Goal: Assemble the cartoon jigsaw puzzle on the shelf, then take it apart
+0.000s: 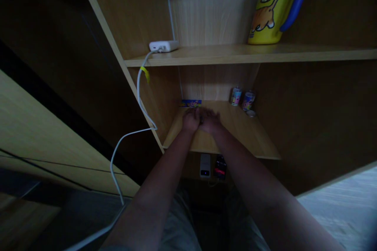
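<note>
Above the lower wooden shelf (235, 129), my left hand (191, 120) and my right hand (210, 120) are close together. Both have curled fingers, and the right fingertips are slightly blurred. A small dark thing (201, 119) shows between them, too dim to name. Just behind the left hand, a blue strip with colourful pictures (191, 103) lies at the back of the shelf. Two small printed cans (236, 96) stand toward the back right corner, with a small round lid-like disc (250, 113) in front of them.
A yellow and blue mug (271, 13) stands on the upper shelf (212, 55). A white power bank-like block (163, 46) there has a white cable (138, 86) hanging down at the left. Below the lower shelf are a white device (205, 166) and a lit phone (220, 167).
</note>
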`<state>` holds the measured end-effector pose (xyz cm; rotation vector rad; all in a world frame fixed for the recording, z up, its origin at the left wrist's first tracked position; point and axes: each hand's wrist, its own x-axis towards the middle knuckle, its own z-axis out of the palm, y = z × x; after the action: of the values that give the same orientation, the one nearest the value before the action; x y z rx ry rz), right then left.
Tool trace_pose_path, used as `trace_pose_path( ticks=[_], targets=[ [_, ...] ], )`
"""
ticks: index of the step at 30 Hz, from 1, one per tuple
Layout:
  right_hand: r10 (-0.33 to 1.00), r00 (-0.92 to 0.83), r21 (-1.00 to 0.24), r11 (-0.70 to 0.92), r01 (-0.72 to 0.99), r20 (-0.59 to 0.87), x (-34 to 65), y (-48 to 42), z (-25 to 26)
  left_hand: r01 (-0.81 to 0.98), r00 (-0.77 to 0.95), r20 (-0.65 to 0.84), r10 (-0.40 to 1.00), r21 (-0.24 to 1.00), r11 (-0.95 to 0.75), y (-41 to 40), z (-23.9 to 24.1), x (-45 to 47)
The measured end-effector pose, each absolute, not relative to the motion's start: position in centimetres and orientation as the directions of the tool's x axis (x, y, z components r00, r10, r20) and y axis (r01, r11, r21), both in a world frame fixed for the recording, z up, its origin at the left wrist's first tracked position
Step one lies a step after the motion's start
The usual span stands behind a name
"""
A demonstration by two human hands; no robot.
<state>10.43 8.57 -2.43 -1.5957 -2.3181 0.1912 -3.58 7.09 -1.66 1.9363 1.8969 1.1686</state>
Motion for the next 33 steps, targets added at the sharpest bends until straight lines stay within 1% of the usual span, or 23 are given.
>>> trace_pose_path(
  ticks=[2,4,10,15,22,29,33],
  targets=[
    [0.919,-0.339,-0.279,0.385,0.879,0.202,10.4,8.6,-2.3,0.769,-0.176,0.389,0.904,0.628,-0.12,7.2,-1.9,-3.8],
    [0.907,-0.361,-0.272,0.412,0.87,0.218,10.4,8.7,-2.1,0.769,-0.185,0.375,0.909,0.631,-0.104,7.3,-2.1,-3.7],
    [0.862,-0.433,-0.253,0.495,0.832,0.261,10.5,8.7,-1.7,0.74,-0.086,0.345,0.935,0.651,-0.172,7.3,-2.4,-3.4],
    [0.837,-0.469,-0.217,0.532,0.818,0.281,10.9,8.0,-1.3,0.704,-0.104,0.353,0.93,0.686,-0.182,6.9,-1.7,-4.0],
    [0.826,-0.471,-0.19,0.539,0.821,0.309,11.2,7.2,-1.2,0.7,-0.17,0.354,0.92,0.7,-0.14,6.8,-1.3,-4.1],
    [0.853,-0.452,-0.205,0.506,0.838,0.261,10.8,7.2,-1.2,0.719,-0.28,0.347,0.895,0.693,-0.044,7.1,-1.8,-4.2],
    [0.878,-0.419,-0.227,0.467,0.855,0.23,10.6,7.3,-1.2,0.723,-0.276,0.334,0.901,0.69,-0.034,7.1,-2.2,-4.1]
  ],
)
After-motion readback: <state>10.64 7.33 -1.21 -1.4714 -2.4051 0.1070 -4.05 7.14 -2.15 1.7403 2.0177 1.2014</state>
